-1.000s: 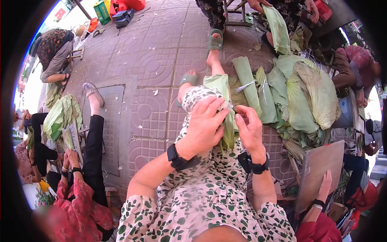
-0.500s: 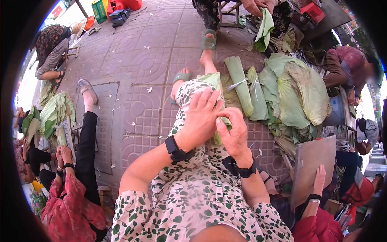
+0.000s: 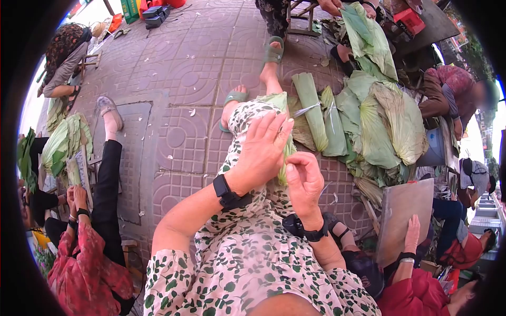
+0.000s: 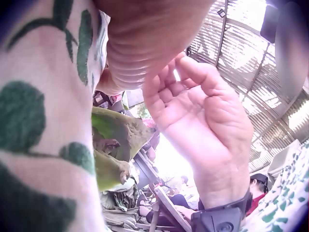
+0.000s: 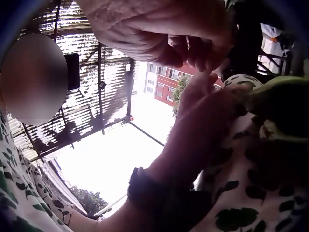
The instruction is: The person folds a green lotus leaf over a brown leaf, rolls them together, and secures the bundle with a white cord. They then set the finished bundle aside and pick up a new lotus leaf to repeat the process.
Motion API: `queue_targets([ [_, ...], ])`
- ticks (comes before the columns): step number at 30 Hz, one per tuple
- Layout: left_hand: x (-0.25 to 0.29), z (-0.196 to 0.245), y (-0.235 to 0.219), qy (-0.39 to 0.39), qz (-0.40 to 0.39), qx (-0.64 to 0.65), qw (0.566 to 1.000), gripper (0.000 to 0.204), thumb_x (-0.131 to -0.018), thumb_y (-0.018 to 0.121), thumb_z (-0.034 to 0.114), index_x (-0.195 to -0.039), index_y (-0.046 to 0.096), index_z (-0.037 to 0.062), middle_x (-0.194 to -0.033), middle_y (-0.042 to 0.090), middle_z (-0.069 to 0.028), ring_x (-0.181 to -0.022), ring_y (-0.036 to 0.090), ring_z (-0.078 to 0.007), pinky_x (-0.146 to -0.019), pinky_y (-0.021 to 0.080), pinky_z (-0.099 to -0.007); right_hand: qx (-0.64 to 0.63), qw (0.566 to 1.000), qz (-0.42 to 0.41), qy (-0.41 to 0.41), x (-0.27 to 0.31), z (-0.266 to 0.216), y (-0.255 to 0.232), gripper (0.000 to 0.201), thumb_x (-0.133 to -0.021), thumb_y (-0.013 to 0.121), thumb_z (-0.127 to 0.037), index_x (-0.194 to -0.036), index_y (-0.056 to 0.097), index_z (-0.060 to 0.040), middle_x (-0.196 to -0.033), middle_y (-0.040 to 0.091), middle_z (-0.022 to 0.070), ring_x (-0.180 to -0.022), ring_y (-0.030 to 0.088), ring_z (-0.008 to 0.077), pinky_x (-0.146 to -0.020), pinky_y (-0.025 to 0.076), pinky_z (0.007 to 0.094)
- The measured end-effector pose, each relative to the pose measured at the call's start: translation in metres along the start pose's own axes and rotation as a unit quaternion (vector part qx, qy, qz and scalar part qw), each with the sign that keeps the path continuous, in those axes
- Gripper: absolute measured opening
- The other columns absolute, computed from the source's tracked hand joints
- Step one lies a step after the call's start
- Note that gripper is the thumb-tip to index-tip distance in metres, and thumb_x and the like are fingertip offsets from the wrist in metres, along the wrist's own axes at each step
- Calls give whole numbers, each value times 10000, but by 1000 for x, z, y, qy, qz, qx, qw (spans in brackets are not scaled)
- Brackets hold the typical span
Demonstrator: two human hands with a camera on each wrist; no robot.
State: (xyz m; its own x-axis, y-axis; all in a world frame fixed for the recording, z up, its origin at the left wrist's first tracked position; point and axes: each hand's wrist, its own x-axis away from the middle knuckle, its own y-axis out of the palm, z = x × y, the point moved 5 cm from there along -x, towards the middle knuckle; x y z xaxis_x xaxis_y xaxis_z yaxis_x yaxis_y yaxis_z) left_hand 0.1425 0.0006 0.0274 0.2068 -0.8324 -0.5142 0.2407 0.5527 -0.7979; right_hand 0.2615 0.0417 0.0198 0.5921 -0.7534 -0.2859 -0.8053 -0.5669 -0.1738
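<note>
Since the frame 1 second back, both hands have drawn toward the body along the lap, and the right hand (image 3: 304, 181) has let go of the pale strip it was pinching at the bundle's side. The folded lotus-leaf bundle (image 3: 284, 113) lies on the person's floral-print leg (image 3: 247, 126), long axis running from the knee down toward the sandalled feet, away from the body. The left hand (image 3: 262, 152) rests flat on top of it, fingers (image 3: 279, 129) straight and spread, pressing the leaf against the leg; most of the bundle is hidden beneath that palm. The right hand sits just beside the bundle's near end, on its right, fingers curled inward toward the thumb. Whether anything thin is caught between them cannot be told; the left wrist view shows that palm cupped with nothing plainly in it. The left hand is therefore the nearer, already on the leaf. 2 tied leaf bundles (image 3: 316, 110) lie on the paving further right.
</note>
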Motion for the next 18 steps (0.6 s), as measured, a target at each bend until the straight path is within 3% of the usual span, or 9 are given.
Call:
queue_targets([
  [1,-1,1,-3,-7,11,20,1000,551,-732,590,107,-1267,498,11,-1316,455,-166,-1234,410,-350,-1032,310,-486,-116,989,28,92,-2,15,-4,213,-893,569,-71,-1086,537,14,-1084,574,79,-1004,543,157,-912,436,323],
  [2,-2,2,-3,-7,10,22,1000,551,-732,590,107,-1267,498,11,-1316,455,-166,-1234,410,-350,-1032,310,-486,-115,988,29,94,-8,15,-5,213,-893,569,-71,-1086,537,14,-1084,574,79,-1004,543,157,-912,436,323],
  [4,-2,5,-6,14,33,39,999,536,-730,596,88,-1259,515,56,-1300,464,-159,-1215,430,-348,-1017,331,-486,-230,961,2,156,-17,20,-1,361,-923,551,-108,-1238,460,44,-1186,549,93,-1093,514,142,-980,395,314],
  [5,-2,5,-4,12,32,40,999,536,-730,596,88,-1259,515,56,-1300,464,-159,-1215,430,-348,-1017,331,-486,-226,964,-38,135,-21,20,4,427,-949,533,-135,-1312,414,57,-1284,502,123,-1131,515,172,-977,412,312],
  [9,-1,5,-1,29,39,70,996,517,-743,584,82,-1257,527,95,-1304,463,-148,-1214,434,-344,-1008,347,-480,-316,935,-32,160,-16,17,15,456,-931,553,-103,-1326,400,65,-1273,507,94,-1164,486,160,-1025,361,303],
  [18,2,4,4,31,28,69,997,551,-716,627,91,-1252,502,129,-1330,441,-98,-1255,402,-306,-1037,300,-461,-325,929,-37,171,-14,10,17,509,-869,537,-51,-1334,371,73,-1263,497,99,-1153,482,148,-1020,357,296],
])
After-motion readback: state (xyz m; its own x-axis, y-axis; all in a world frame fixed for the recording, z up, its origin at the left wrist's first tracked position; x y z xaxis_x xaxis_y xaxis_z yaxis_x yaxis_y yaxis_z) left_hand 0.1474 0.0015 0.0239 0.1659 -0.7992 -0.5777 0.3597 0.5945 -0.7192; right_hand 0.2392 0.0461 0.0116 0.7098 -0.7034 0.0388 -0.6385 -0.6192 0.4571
